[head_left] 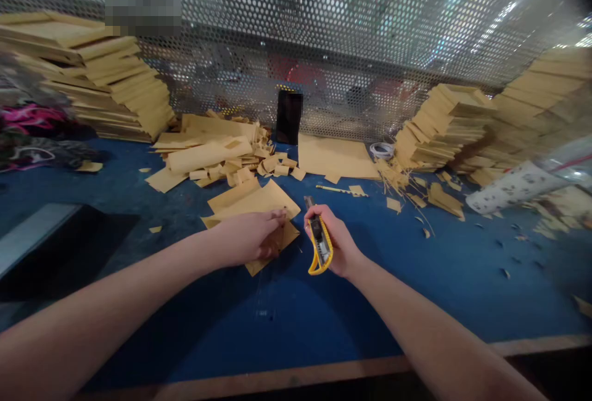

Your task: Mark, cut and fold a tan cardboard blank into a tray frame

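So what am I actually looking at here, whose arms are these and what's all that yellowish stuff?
There is no machine here: a camera worn on a person's head looks down at their own bare arms. The left hand presses on some tan card sheets lying on a blue worktable. The right hand grips a yellow utility knife. Offcuts and stacks of card lie around, with a perforated metal screen behind and a dark phone leaning against it.

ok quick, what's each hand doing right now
left hand: palm down, pressing on the tan paper sheets on the blue table, gripping nothing.
right hand: closed around the yellow utility knife.
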Demonstrator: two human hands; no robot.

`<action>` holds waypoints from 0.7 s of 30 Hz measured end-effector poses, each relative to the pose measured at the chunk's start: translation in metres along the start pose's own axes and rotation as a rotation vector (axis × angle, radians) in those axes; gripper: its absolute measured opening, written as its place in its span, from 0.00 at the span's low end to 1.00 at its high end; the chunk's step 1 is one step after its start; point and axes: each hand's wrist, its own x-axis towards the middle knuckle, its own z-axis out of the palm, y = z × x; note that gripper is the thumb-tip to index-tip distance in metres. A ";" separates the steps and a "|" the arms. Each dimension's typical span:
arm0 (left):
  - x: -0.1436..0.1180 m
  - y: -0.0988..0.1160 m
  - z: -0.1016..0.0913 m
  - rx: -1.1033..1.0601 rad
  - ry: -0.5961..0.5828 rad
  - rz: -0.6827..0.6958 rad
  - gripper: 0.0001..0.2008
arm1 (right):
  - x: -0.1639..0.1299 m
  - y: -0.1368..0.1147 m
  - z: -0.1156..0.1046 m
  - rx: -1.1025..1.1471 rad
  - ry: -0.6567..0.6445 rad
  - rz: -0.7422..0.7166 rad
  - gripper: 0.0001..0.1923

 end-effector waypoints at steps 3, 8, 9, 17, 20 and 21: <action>0.002 -0.004 0.008 -0.010 0.003 0.034 0.35 | -0.008 -0.008 -0.004 -0.066 -0.019 -0.041 0.10; 0.002 -0.011 0.012 -0.004 0.036 0.094 0.32 | -0.020 -0.019 -0.010 -0.317 -0.030 -0.149 0.18; 0.002 -0.012 0.013 0.001 0.046 0.097 0.32 | -0.020 -0.020 -0.010 -0.352 -0.021 -0.162 0.16; 0.001 -0.012 0.020 0.051 0.094 0.097 0.32 | -0.025 -0.021 0.003 -0.491 0.086 -0.255 0.05; 0.001 -0.011 0.021 0.074 0.109 0.092 0.33 | -0.025 -0.018 0.005 -0.500 0.112 -0.231 0.07; 0.001 -0.011 0.021 0.080 0.110 0.092 0.33 | -0.025 -0.016 0.006 -0.504 0.127 -0.218 0.08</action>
